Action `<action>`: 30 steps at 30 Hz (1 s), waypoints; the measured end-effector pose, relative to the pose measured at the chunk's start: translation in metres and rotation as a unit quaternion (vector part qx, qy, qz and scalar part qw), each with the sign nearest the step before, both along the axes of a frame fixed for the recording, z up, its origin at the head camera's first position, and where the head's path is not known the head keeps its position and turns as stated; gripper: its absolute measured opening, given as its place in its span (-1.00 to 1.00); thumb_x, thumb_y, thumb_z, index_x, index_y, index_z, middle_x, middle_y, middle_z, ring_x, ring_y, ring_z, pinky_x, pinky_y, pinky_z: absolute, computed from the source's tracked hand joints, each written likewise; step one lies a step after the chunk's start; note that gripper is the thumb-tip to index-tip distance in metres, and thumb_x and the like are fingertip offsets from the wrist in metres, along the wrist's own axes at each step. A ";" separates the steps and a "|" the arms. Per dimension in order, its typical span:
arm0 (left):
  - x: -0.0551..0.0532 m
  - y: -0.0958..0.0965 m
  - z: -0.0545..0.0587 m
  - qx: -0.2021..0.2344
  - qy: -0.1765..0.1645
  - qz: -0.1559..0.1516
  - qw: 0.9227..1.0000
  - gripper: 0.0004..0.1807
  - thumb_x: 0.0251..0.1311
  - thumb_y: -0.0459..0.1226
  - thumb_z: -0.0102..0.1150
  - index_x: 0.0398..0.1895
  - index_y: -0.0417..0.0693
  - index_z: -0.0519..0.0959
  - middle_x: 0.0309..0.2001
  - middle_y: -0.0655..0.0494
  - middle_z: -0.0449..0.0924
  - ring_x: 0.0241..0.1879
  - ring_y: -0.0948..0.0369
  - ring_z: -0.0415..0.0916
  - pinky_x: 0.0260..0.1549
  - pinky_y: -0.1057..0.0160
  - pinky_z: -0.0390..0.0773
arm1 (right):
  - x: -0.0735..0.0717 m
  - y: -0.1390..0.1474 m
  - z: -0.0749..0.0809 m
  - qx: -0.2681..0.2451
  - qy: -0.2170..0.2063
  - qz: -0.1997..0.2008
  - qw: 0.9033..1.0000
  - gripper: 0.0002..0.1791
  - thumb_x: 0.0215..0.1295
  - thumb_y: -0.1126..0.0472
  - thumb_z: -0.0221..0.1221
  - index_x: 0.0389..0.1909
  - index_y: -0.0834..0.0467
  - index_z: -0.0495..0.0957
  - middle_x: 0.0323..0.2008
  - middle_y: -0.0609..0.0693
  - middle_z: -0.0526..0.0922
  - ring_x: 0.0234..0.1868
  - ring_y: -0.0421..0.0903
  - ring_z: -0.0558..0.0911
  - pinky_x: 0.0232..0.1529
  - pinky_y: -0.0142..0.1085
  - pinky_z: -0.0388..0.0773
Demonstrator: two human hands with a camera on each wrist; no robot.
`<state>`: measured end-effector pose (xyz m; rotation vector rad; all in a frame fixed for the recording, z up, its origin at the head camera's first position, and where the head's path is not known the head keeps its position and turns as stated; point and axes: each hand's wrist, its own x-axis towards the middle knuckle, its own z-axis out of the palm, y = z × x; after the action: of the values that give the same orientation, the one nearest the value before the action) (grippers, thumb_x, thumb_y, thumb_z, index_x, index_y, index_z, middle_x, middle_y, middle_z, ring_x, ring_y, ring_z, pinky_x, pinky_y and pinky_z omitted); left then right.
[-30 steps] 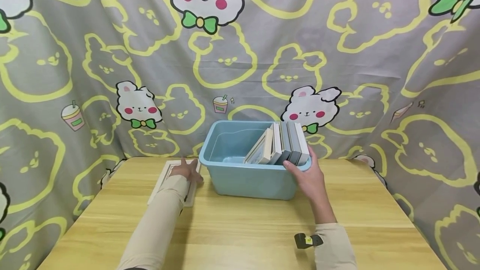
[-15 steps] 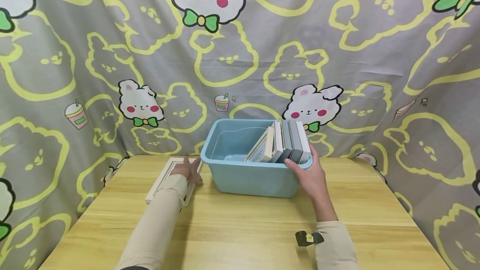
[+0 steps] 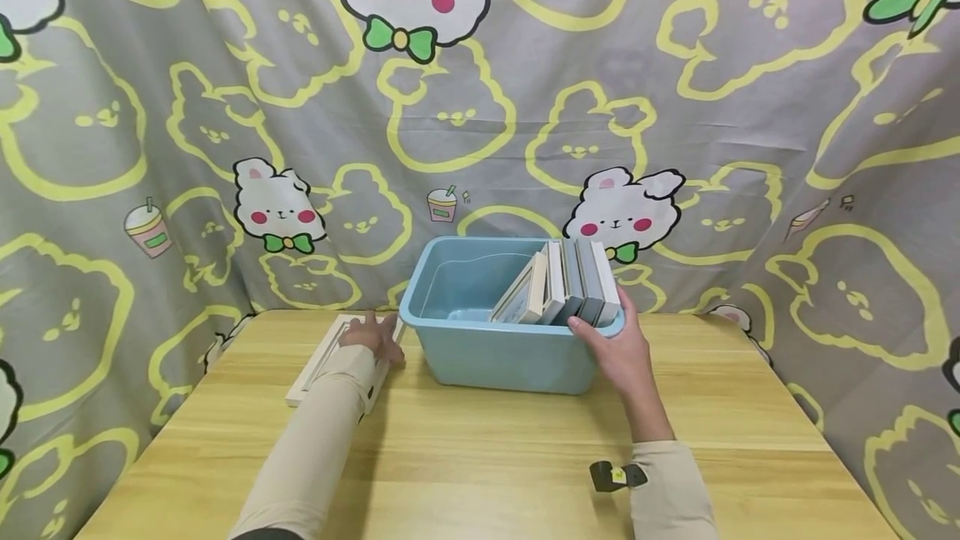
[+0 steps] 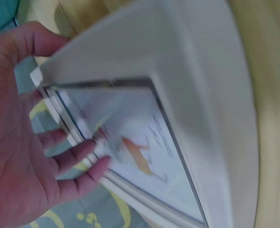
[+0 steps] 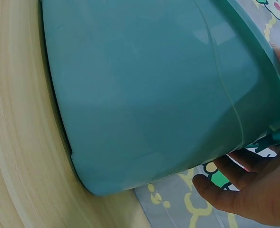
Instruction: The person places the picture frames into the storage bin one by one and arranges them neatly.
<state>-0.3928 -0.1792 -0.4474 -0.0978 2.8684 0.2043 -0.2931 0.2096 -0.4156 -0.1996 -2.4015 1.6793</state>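
Observation:
In the head view, my left hand (image 3: 372, 338) reaches over a white picture frame (image 3: 321, 367) lying on the table left of the bin. The left wrist view shows the thumb at one edge of the picture frame (image 4: 192, 118) and bent fingers over another edge, by its clear pane with a small orange drawing. My right hand (image 3: 624, 350) grips the right end of a blue plastic bin (image 3: 504, 361), thumb on the front rim, fingers round the side. Inside the bin, several white and grey frames (image 3: 585, 282) stand at the right, with a cream frame (image 3: 525, 294) leaning against them.
The wooden table (image 3: 480, 465) runs to a grey curtain (image 3: 465, 132) printed with yellow outlines and white rabbits at the back and sides. The bin's left half shows its bare floor. A black strap device (image 3: 617, 476) sits at the right sleeve.
The near left corner of the white picture frame has shifted slightly left, and its side edge shows more. My left fingers have drawn in a little. The right hand and bin stay put.

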 end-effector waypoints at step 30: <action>-0.015 -0.002 -0.007 0.042 0.057 0.008 0.997 -0.11 -0.18 -0.32 0.28 0.35 -0.14 0.18 0.29 -0.38 -0.01 -0.36 -0.09 0.50 -0.38 0.01 0.54 | 0.001 0.000 0.000 0.005 0.005 0.003 1.000 0.16 0.02 -0.33 0.31 0.52 -0.31 -0.23 0.47 0.11 0.18 0.43 0.13 0.25 0.37 0.10 0.21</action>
<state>-0.4082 -0.1810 -0.4548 -0.0947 2.9672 0.3442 -0.2922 0.2092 -0.4159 -0.1827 -2.4058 1.6673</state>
